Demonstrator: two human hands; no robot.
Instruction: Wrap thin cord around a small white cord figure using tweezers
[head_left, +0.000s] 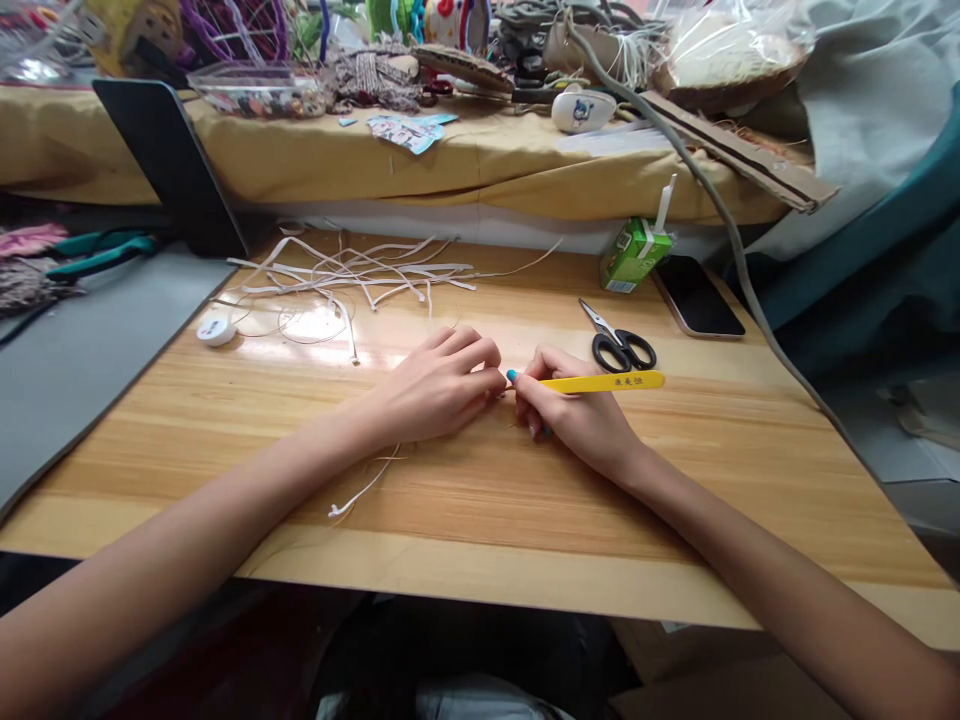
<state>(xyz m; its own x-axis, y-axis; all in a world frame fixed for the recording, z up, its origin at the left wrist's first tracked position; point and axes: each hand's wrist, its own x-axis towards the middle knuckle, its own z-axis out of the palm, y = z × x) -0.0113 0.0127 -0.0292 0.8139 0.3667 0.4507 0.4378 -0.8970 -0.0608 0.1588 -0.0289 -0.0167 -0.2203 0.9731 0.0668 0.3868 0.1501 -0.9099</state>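
On the wooden bench (675, 480) the left hand (442, 385) is laid palm down, its fingers curled in so that its grip is drawn closed at the fingertips; whether anything is pinched there cannot be told, as the tips are hidden. A thin white strip (360, 492) is seen running out from under its wrist toward the near edge. Just beside it, the right hand (574, 415) is rested on the bench, its grip closed round the yellow tweezers (600, 382), which are held level, with the point turned toward the left fingertips and the back end reaching out to the right. Just behind the tweezers, black-handled scissors (622, 345) are laid flat. Farther back right, a dark phone (697, 297) is placed face up beside a tilted green drink carton (634, 255). A loose heap of white strips (352, 272) is spread at the back of the bench, and a small white spool (216, 328) is set near the grey mat (82, 350) on the left.
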